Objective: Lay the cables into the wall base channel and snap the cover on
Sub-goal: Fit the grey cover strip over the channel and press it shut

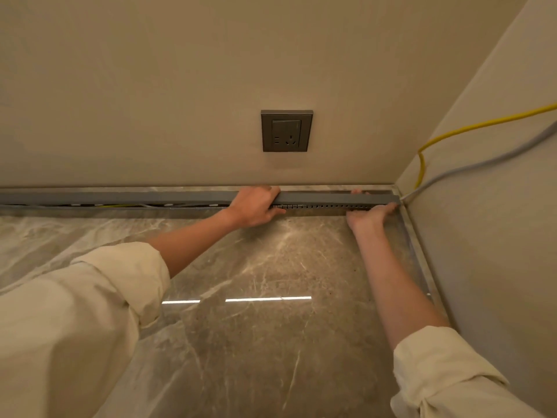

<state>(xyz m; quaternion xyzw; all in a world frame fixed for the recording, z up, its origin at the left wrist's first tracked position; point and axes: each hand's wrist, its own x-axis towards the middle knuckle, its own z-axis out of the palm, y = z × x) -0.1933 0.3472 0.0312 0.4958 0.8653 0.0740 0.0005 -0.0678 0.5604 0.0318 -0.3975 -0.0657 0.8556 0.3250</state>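
Note:
A long grey cover strip (319,197) lies along the slotted base channel (322,206) at the foot of the back wall. My left hand (256,206) grips the cover near its middle, fingers over the top and thumb below. At the corner end my right hand (372,214) clasps the strip the same way. A yellow cable (452,134) and a grey cable (470,167) come down the right wall into the corner. To the left, cables (120,205) show in the gap under the cover, which sits slightly raised there.
A grey wall socket with a switch (286,130) is mounted above the channel. The glossy marble floor (256,327) spreads in front of me. The right wall (497,221) meets the back wall at the corner beside my right hand.

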